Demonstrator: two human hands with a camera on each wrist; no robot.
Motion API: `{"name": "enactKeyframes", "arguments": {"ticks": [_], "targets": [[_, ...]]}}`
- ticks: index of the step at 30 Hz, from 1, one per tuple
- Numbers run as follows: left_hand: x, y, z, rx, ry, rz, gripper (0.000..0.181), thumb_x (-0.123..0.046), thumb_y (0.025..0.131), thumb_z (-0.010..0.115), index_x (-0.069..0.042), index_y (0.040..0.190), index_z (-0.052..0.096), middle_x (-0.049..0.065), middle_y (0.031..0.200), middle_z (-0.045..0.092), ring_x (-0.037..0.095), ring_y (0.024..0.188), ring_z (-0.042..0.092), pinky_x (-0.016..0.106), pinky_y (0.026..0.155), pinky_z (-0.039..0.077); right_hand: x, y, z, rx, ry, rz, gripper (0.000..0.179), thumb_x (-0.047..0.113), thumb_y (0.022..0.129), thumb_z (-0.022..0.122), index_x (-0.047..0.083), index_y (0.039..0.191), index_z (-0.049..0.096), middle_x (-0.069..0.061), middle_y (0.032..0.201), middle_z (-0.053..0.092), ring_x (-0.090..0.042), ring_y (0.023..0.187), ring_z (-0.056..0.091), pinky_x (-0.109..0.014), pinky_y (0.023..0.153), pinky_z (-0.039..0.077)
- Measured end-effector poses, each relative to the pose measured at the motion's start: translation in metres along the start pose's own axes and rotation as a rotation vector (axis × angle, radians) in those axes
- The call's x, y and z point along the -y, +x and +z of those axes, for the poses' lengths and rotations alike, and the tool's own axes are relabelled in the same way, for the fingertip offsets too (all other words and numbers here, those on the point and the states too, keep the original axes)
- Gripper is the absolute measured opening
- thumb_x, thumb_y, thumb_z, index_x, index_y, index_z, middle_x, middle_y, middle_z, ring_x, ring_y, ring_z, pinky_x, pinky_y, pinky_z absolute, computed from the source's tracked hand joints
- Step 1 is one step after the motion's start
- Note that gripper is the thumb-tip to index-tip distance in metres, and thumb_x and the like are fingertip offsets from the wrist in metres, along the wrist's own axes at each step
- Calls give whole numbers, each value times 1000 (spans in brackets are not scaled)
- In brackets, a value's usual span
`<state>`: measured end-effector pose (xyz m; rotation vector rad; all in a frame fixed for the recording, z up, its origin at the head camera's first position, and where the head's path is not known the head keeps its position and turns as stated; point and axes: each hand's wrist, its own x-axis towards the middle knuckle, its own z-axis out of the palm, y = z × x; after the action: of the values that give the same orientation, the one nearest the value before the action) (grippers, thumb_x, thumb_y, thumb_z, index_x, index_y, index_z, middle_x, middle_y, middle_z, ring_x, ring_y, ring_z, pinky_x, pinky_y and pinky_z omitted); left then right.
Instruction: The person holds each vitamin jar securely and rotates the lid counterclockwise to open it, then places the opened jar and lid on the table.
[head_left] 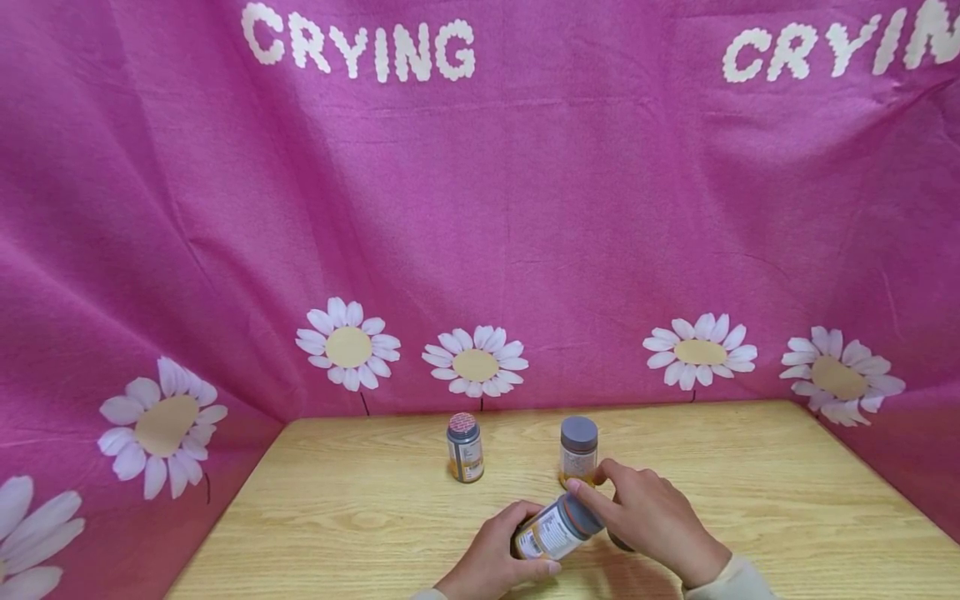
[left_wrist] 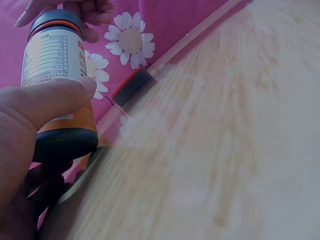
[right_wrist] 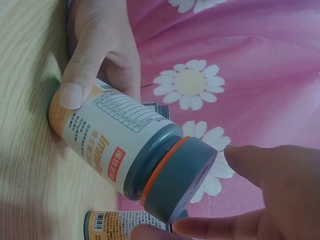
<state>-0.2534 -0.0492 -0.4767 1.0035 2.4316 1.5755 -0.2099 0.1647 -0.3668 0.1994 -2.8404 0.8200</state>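
Bottle (head_left: 549, 533), head view: above the table (head_left: 337, 500), well short of its far edge, axis slanting to the right hand (head_left: 652, 517).
Left hand (left_wrist: 20, 135), left wrist view: grasping the bottle's body.
Cap (right_wrist: 177, 177), right wrist view: nearer the right hand, between thumb and spread, unclenched fingers.

Table (head_left: 337, 517): pale, grained wood
Cloth backdrop (head_left: 555, 208): magenta, creased, rising before me behind the table and along both sides
Lettering (head_left: 382, 52): puffy white "CRYING", repeated rightward, cut off
Daisies (head_left: 348, 346): white petals, yellowish centres
Light: soft
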Motion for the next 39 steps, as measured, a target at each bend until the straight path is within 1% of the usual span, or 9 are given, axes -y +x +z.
{"name": "enactKeyframes", "arguments": {"ticks": [2, 8, 14, 20, 23, 25, 31, 35, 39], "targets": [[1, 0, 0, 2, 5, 4, 50, -30, 81, 79, -21, 124, 56, -11, 107, 60, 2, 91, 55, 22, 77, 46, 0, 0, 1, 6, -23, 10, 45, 62, 86, 59, 18, 89, 66, 5, 58, 52, -13, 56, 47, -32, 50, 35], [1, 1, -1, 23, -10, -48, 49, -32, 81, 79, -23, 124, 56, -12, 107, 59, 3, 91, 55, 22, 77, 46, 0, 0, 3, 15, -41, 26, 44, 62, 85, 60, 18, 82, 64, 5, 61, 54, -14, 58, 47, -33, 50, 35], [2, 2, -1, 31, -8, -65, 50, -33, 81, 79, -25, 124, 55, -12, 108, 59, 3, 91, 55, 22, 78, 46, 1, 0, 4, 41, -14, 21, 38, 54, 83, 67, 17, 85, 65, 6, 61, 54, -13, 57, 46, -31, 50, 36], [1, 2, -1, 24, 1, -68, 50, -33, 80, 80, -25, 123, 56, -13, 108, 59, 3, 91, 54, 22, 77, 45, 1, 2, 3, 71, 13, -9, 35, 53, 82, 69, 19, 92, 66, 7, 68, 58, -12, 58, 47, -30, 51, 37], [1, 2, -1, 24, 4, -70, 50, -33, 79, 80, -25, 123, 56, -13, 108, 59, 3, 91, 55, 22, 77, 45, -1, 2, 3, 81, 23, -66, 33, 51, 83, 69, 20, 93, 65, 8, 69, 59, -11, 57, 46, -29, 50, 37], [2, 2, -1, 24, -2, -74, 50, -33, 79, 80, -25, 123, 56, -13, 108, 59, 3, 91, 55, 22, 77, 45, -4, 2, 2, 88, 33, -125, 32, 51, 84, 68, 20, 95, 63, 9, 68, 58, -9, 56, 46, -27, 49, 37], [1, 1, -1, 25, -12, -74, 50, -31, 79, 80, -25, 123, 56, -12, 108, 59, 3, 91, 55, 22, 77, 45, -12, 2, -3, 161, 120, -284, 31, 45, 87, 68, 19, 102, 60, 11, 66, 57, -3, 55, 47, -24, 47, 38], [1, 1, -1, 22, -18, -76, 50, -30, 79, 81, -25, 122, 56, -13, 107, 59, 3, 90, 55, 22, 76, 45, -16, 3, -5, 183, 155, -363, 30, 39, 86, 71, 19, 106, 59, 9, 71, 59, -2, 58, 50, -23, 49, 41], [1, 1, -1, 23, -26, -80, 49, -30, 79, 80, -25, 122, 57, -13, 105, 59, 3, 89, 55, 22, 76, 45, -17, 3, -6, 191, 159, -404, 32, 31, 84, 75, 21, 109, 57, 7, 77, 60, -2, 60, 52, -23, 52, 44]]}}
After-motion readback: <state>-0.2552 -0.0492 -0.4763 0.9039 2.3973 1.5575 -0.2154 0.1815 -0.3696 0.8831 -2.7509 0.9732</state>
